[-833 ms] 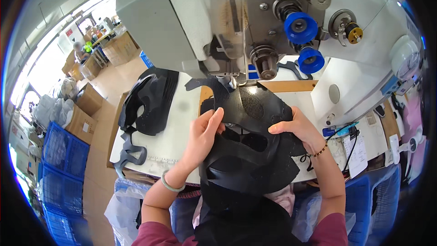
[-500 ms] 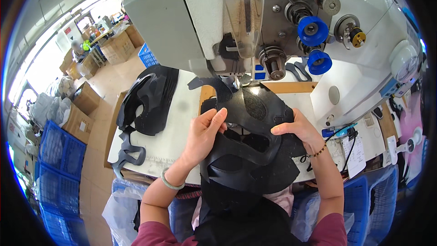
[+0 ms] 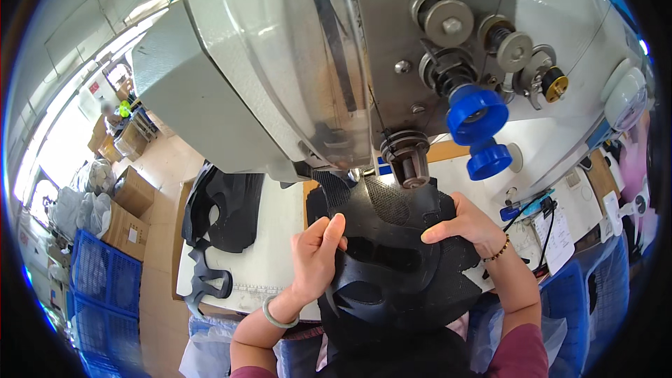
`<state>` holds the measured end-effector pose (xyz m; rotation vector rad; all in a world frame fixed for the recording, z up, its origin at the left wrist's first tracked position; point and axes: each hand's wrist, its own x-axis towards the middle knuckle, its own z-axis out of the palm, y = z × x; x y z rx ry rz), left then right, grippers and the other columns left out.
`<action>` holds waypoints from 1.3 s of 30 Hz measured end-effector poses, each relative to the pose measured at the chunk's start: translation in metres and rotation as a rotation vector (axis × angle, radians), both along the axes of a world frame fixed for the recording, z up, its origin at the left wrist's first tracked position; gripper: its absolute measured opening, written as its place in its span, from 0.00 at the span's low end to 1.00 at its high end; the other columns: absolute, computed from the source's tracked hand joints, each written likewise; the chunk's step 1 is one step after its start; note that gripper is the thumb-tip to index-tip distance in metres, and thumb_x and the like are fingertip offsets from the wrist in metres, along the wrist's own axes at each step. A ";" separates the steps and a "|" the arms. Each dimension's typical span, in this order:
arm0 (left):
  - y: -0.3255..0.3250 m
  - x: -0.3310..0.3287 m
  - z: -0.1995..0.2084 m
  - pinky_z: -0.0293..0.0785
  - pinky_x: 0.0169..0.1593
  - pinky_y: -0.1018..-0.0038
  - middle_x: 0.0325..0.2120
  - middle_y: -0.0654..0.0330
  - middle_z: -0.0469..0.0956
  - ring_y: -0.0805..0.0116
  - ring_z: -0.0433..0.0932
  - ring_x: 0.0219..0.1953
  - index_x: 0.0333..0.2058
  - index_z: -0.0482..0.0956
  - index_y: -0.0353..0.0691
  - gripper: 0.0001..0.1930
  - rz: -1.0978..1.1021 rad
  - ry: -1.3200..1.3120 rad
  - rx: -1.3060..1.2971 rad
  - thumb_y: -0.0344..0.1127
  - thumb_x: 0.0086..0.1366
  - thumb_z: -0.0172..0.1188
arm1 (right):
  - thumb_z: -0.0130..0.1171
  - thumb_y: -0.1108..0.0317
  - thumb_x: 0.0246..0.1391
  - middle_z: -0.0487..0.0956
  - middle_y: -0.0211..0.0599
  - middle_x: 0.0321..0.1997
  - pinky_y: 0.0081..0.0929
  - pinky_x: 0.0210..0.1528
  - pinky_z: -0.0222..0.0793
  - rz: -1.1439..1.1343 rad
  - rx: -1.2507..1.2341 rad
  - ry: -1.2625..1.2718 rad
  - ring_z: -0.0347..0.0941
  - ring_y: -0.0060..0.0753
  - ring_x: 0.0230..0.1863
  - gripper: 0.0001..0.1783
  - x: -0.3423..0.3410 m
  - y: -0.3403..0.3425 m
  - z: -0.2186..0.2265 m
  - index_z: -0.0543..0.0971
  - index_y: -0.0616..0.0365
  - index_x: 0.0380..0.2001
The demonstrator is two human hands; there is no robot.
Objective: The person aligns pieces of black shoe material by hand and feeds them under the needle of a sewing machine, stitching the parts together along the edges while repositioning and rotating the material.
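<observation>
Between my hands lies a black shoe upper (image 3: 392, 238), a flat cut piece with a mesh patch and a dark oval opening. Its far edge sits under the head of a grey sewing machine (image 3: 266, 63); the needle itself is hidden. My left hand (image 3: 317, 255) pinches the left edge of the upper, thumb on top. My right hand (image 3: 467, 226) grips the right edge, thumb lying over it and fingers underneath. Below the opening, the near part of the black material drapes toward my lap.
A stack of black uppers (image 3: 227, 210) rests on the white table (image 3: 280, 266) at left, with a curved grey piece (image 3: 205, 276) hanging near the edge. Blue crates (image 3: 105, 266) and cardboard boxes (image 3: 133, 192) stand on the floor. Blue tension knobs (image 3: 477, 115) jut from the machine.
My view has moved closer to the machine, so its head looks larger and lower. Both hands keep their hold, and the upper's opening appears flatter and more covered than before.
</observation>
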<state>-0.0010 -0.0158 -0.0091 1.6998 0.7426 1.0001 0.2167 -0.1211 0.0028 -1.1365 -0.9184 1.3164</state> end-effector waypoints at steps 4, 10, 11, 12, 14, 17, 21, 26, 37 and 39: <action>0.003 0.002 -0.001 0.62 0.22 0.81 0.11 0.67 0.60 0.82 0.65 0.18 0.16 0.62 0.34 0.21 0.000 0.003 0.017 0.36 0.67 0.52 | 0.69 0.75 0.31 0.79 0.29 0.31 0.17 0.37 0.68 -0.023 -0.018 0.015 0.73 0.19 0.32 0.19 0.000 0.003 0.001 0.79 0.63 0.33; 0.012 0.000 -0.007 0.60 0.22 0.81 0.11 0.67 0.62 0.82 0.64 0.18 0.15 0.63 0.35 0.21 -0.037 -0.059 -0.036 0.36 0.67 0.51 | 0.69 0.75 0.32 0.79 0.29 0.32 0.18 0.39 0.68 -0.004 -0.027 -0.034 0.73 0.19 0.34 0.17 -0.004 -0.001 0.003 0.80 0.64 0.32; 0.014 -0.001 -0.007 0.60 0.22 0.81 0.12 0.68 0.62 0.82 0.64 0.18 0.15 0.64 0.35 0.21 -0.058 -0.073 -0.070 0.37 0.67 0.51 | 0.68 0.74 0.36 0.80 0.31 0.32 0.18 0.40 0.69 0.003 -0.001 -0.046 0.74 0.19 0.34 0.16 -0.005 -0.001 0.000 0.80 0.64 0.33; 0.015 -0.001 -0.008 0.60 0.22 0.81 0.12 0.68 0.62 0.82 0.64 0.18 0.15 0.64 0.35 0.21 -0.062 -0.078 -0.067 0.37 0.67 0.51 | 0.68 0.73 0.39 0.80 0.32 0.33 0.18 0.41 0.69 0.008 0.020 -0.055 0.75 0.20 0.35 0.15 -0.006 -0.002 -0.002 0.80 0.64 0.34; 0.019 -0.001 -0.008 0.60 0.23 0.82 0.12 0.68 0.63 0.82 0.63 0.18 0.15 0.65 0.36 0.21 -0.085 -0.081 -0.088 0.37 0.67 0.51 | 0.68 0.72 0.40 0.80 0.31 0.31 0.17 0.39 0.68 -0.014 0.000 -0.059 0.74 0.18 0.33 0.12 -0.009 -0.003 0.001 0.80 0.64 0.31; 0.022 -0.001 -0.006 0.60 0.23 0.82 0.12 0.68 0.63 0.82 0.63 0.19 0.15 0.65 0.36 0.21 -0.100 -0.097 -0.115 0.37 0.67 0.51 | 0.68 0.73 0.40 0.79 0.29 0.30 0.16 0.36 0.68 -0.012 0.031 -0.067 0.73 0.17 0.31 0.10 -0.011 -0.002 0.000 0.80 0.63 0.30; 0.026 0.000 -0.002 0.60 0.24 0.82 0.13 0.69 0.63 0.83 0.63 0.19 0.15 0.65 0.36 0.20 -0.110 -0.109 -0.143 0.37 0.67 0.51 | 0.67 0.73 0.42 0.78 0.27 0.29 0.16 0.34 0.66 -0.006 0.076 -0.065 0.71 0.15 0.30 0.09 -0.012 0.001 0.002 0.80 0.62 0.29; 0.033 0.001 0.002 0.59 0.24 0.82 0.13 0.69 0.63 0.82 0.64 0.20 0.16 0.65 0.36 0.20 -0.118 -0.047 -0.092 0.37 0.67 0.50 | 0.67 0.73 0.42 0.78 0.25 0.30 0.16 0.35 0.67 -0.003 0.073 -0.064 0.71 0.15 0.31 0.10 -0.010 0.005 0.002 0.79 0.62 0.30; 0.044 0.005 0.013 0.53 0.22 0.80 0.12 0.67 0.67 0.83 0.60 0.18 0.16 0.71 0.33 0.21 -0.077 0.041 0.014 0.39 0.66 0.53 | 0.68 0.74 0.37 0.78 0.26 0.29 0.16 0.35 0.65 -0.152 0.113 -0.136 0.70 0.16 0.30 0.10 -0.011 0.015 0.000 0.79 0.61 0.28; 0.046 0.006 0.016 0.53 0.22 0.80 0.12 0.68 0.66 0.83 0.59 0.18 0.16 0.71 0.33 0.21 -0.069 0.076 0.048 0.40 0.66 0.53 | 0.68 0.74 0.37 0.77 0.25 0.29 0.16 0.35 0.65 -0.148 0.115 -0.116 0.70 0.16 0.30 0.11 -0.011 0.017 0.004 0.79 0.60 0.28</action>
